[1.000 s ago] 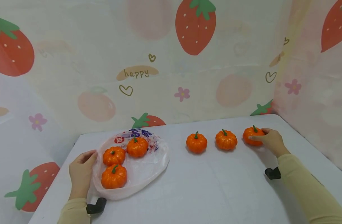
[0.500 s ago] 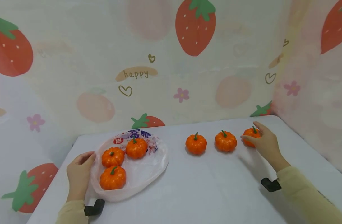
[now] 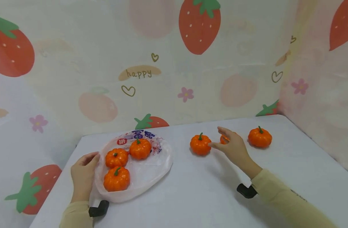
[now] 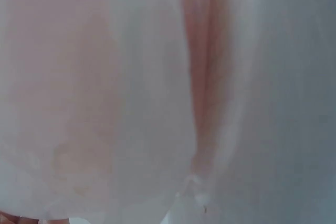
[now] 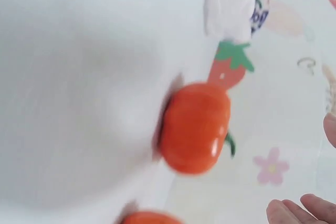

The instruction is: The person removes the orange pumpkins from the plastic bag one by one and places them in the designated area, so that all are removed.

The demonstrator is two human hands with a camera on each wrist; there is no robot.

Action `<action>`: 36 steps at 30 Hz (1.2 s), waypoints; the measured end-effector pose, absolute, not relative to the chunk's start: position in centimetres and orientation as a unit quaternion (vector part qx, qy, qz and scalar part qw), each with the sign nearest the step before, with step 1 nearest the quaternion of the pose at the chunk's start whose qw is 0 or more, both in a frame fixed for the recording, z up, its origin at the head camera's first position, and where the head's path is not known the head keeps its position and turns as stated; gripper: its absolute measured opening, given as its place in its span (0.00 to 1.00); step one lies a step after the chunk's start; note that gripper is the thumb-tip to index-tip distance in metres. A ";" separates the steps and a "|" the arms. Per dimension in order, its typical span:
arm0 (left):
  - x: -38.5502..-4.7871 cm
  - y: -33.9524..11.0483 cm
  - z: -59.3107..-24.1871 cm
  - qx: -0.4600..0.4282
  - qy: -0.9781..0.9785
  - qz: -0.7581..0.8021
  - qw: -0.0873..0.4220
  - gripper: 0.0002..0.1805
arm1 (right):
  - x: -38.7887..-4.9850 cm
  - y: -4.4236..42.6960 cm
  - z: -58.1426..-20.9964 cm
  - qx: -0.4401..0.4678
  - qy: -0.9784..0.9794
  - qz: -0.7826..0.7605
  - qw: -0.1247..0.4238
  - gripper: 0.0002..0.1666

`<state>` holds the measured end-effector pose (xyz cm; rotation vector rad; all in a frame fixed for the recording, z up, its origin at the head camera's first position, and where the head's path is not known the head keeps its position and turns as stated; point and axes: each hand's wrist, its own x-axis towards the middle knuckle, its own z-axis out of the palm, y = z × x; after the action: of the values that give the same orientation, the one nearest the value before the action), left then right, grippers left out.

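With fingers bent, my left hand (image 3: 83, 172) pinches the left rim of a white plastic bag (image 3: 146, 182) with printed lettering. Inside the bag sit three small orange pumpkins with green stems: a back one (image 3: 140, 148), a left one (image 3: 116, 158) and a front one (image 3: 116, 179). Whitish bag film (image 4: 147, 103) fills most of the left wrist view. My right hand (image 3: 236, 149) hovers with fingers apart, holding nothing. It partly covers the middle pumpkin (image 3: 223, 139) of a row; its thumb is near the row's left pumpkin (image 3: 200, 144), also seen in the right wrist view.
The row's right pumpkin (image 3: 260, 137) stands on the white table (image 3: 191, 196), right of my right hand. Behind the table hangs a fabric backdrop (image 3: 185, 72) with strawberry prints; more fabric (image 3: 327, 110) closes the right side. A black wrist mount (image 3: 246, 191) projects beside my right forearm.
My right hand has left the right pumpkin of the row and moved left, past the middle one, toward the left one. My left hand stays at the bag's rim.
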<state>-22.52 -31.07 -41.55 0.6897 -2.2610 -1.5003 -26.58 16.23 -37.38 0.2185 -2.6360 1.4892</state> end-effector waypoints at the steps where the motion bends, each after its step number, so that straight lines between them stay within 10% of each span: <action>1: -22.5 -31.1 -41.6 0.243 -0.795 -0.530 0.170 0.26 | -26.6 15.5 -37.4 0.083 -0.862 0.498 0.051 0.49; 36: -22.4 -30.8 -41.2 0.233 -0.793 -0.529 0.191 0.26 | -25.7 -1.7 -39.5 0.211 -0.805 0.549 -0.080 0.41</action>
<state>-22.37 -30.76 -41.24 0.6558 -2.2270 -1.4866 -25.71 -1.74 -39.52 0.6983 -2.6659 1.8194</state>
